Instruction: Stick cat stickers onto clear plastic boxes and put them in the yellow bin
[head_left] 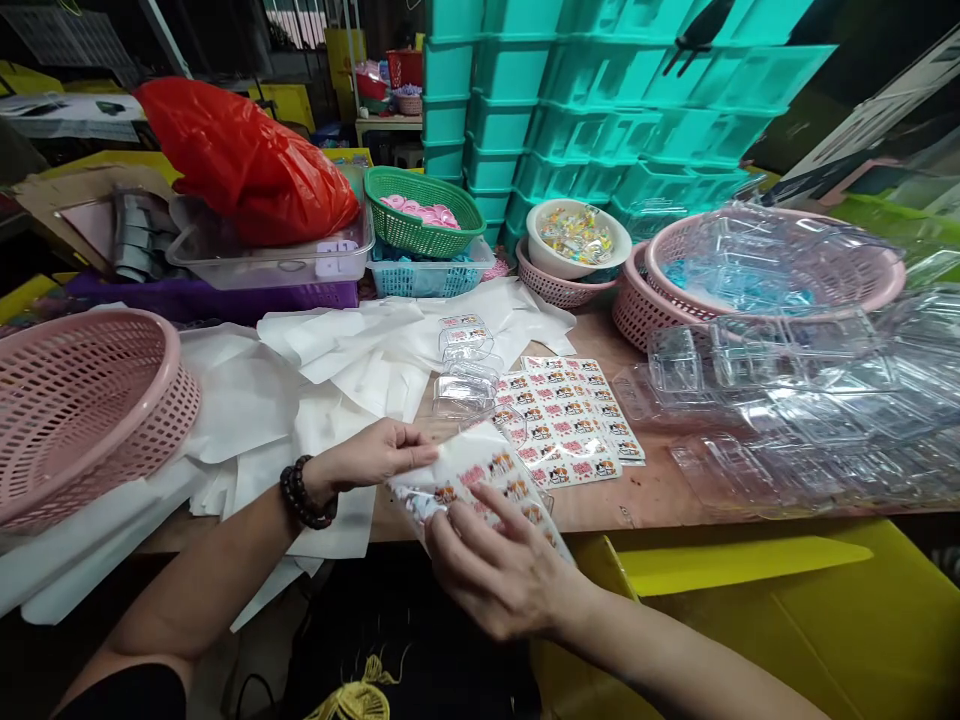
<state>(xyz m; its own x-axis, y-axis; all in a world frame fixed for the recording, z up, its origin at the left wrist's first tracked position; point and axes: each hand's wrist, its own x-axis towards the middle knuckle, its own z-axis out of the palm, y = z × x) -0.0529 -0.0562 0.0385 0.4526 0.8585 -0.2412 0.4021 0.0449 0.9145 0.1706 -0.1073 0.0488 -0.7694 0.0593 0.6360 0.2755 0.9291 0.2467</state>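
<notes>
My left hand (382, 455) pinches the upper left corner of a sticker sheet (480, 455), thumb on top. The sheet is tilted over the table's front edge and bears rows of small cartoon animal stickers with pink lettering; its upper left part is blank. My right hand (495, 560) lies over the sheet's lower part, with curled fingers gripping it and the index finger stretched across the printed rows. Whether a loose sticker is between the right fingertips is hidden. Just beyond are more sticker sheets (566, 415) lying flat, and small clear plastic boxes (465, 385) with stickers on some of them.
White backing sheets (352, 370) are strewn left of centre, beside a pink basket (97, 400). Clear plastic boxes (810, 400) pile up on the right. Behind stand a white bowl (536, 255) of small packets, a green basket (450, 232) and stacked turquoise crates (502, 130).
</notes>
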